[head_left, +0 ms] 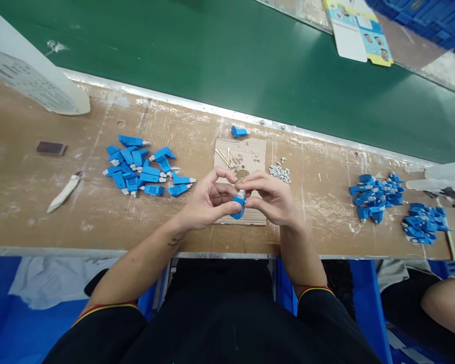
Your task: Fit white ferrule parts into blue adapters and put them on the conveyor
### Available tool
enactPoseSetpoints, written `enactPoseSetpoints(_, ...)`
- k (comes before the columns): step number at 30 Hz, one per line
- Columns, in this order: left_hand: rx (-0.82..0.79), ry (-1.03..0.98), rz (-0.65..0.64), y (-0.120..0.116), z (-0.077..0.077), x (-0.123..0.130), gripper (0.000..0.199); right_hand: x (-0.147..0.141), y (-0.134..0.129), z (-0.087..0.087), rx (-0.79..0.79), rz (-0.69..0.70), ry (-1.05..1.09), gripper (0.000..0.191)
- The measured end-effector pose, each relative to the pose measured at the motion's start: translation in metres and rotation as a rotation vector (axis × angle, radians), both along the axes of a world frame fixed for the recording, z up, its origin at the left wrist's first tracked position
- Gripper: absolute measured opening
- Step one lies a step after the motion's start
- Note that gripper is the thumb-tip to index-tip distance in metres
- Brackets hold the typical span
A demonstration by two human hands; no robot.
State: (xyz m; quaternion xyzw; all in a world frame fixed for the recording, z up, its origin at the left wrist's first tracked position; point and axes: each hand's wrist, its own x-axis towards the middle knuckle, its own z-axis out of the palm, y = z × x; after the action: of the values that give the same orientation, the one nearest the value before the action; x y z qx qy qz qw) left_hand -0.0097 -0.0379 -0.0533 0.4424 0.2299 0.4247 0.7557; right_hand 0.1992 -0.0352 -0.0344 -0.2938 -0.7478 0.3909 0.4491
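Between both hands, over a piece of cardboard, is a small blue plastic part with a light grey tip pointing away from me. My left hand pinches its left side between thumb and fingers. My right hand has its thumb on the right side and its fingertips at the grey tip. Whether a separate small piece sits under those fingertips is hidden. A similar blue part lies just beyond the cardboard. Small grey pieces are heaped right of it, and cotton swabs rest on it.
Piles of blue parts lie left and right on the brown worktop. A wrapped knife-like tool and a dark block are at left. Beyond runs a green belt. Another person's leg shows at right.
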Motion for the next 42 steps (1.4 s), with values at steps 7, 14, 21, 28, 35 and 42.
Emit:
enactPoseSetpoints(7,0.023,0.008,-0.053,-0.001,-0.003,-0.002,0.062,-0.001,-0.001,-0.001,0.018,0.042,-0.022,0.022)
enactPoseSetpoints(14,0.082,-0.004,-0.026,0.003,-0.012,0.008,0.058,-0.003,-0.009,0.005,0.157,0.01,-0.064,0.019)
enactPoseSetpoints(21,0.476,0.722,0.457,0.03,-0.006,-0.042,0.037,0.093,-0.031,-0.017,0.156,-0.64,-0.063,0.028)
enactPoseSetpoints(28,0.775,1.245,0.425,0.041,-0.027,-0.089,0.016,0.231,-0.047,-0.057,-0.051,-1.276,-0.479,0.035)
enactPoseSetpoints(35,0.863,1.105,0.409,0.041,-0.022,-0.085,0.032,0.234,-0.052,-0.034,0.23,-1.676,-0.504,0.031)
enactPoseSetpoints(42,0.243,0.406,0.845,0.043,-0.001,-0.052,0.02,0.156,-0.012,-0.017,0.117,-0.877,-0.718,0.017)
